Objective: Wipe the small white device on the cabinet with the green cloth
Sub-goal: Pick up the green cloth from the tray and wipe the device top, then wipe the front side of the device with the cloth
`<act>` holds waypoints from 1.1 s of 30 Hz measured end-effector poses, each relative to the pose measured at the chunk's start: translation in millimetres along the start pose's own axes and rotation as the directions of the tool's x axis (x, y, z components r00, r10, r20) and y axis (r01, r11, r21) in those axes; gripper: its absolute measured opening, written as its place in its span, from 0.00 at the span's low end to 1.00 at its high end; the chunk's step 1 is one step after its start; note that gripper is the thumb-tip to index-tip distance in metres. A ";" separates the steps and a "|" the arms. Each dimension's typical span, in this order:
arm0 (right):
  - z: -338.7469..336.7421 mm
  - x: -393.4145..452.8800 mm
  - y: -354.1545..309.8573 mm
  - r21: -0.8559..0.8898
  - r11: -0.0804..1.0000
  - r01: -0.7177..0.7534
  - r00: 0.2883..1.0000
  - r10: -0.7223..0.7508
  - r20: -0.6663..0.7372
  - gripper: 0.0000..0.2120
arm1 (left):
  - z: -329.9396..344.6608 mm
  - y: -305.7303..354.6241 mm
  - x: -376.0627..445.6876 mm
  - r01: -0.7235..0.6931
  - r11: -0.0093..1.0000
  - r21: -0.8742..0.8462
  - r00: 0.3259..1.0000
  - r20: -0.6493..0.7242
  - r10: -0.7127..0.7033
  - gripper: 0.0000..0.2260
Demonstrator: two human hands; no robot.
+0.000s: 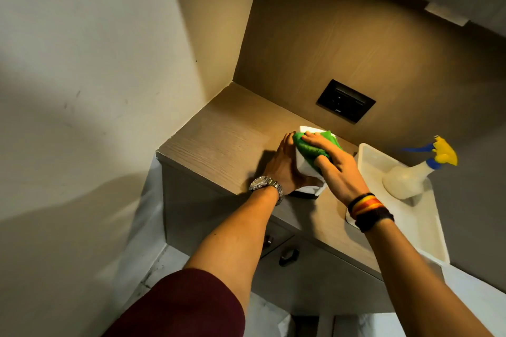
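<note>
A small white device (306, 169) stands on the wooden cabinet top (219, 145), mostly covered by both hands. My left hand (284, 167), with a metal watch on the wrist, grips the device's left side. My right hand (334, 167), with dark and orange bands on the wrist, presses a green cloth (309, 149) flat onto the device's top. Only the device's far top corner and its lower front show.
A white tray (405, 216) sits on the cabinet to the right and holds a spray bottle (410, 175) with a yellow and blue trigger. A dark socket plate (345, 101) is set in the back panel. A wall stands to the left. Cabinet door knobs (287, 254) are below.
</note>
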State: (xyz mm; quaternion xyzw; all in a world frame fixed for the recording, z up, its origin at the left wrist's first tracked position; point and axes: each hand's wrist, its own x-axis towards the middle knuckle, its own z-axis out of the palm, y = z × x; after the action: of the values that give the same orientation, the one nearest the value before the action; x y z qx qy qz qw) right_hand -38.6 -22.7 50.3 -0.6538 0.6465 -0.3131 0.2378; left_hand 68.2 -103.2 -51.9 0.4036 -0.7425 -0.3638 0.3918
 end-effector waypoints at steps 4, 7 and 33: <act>-15.3 -32.0 6.8 0.269 0.961 -0.061 0.997 0.074 -0.038 0.21 | -2.7 1.4 0.6 0.055 0.998 -0.035 0.997 0.055 -0.054 0.60; -26.6 -47.3 14.0 0.418 0.908 -0.016 0.974 0.108 -0.198 0.21 | -10.9 -0.8 4.9 0.085 0.996 -0.032 0.992 0.092 -0.082 0.59; 67.8 -43.8 68.9 0.932 0.361 -0.041 0.699 0.676 -0.231 0.28 | 14.7 73.1 37.7 -0.172 0.712 0.680 0.978 0.205 0.040 0.23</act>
State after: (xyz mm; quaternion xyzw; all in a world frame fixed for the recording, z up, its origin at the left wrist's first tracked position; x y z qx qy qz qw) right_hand -36.7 11.0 -50.4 -0.1294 0.5600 -0.7183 0.3920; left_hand 18.5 -103.3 15.4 0.4440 -0.8779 -0.0696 0.1655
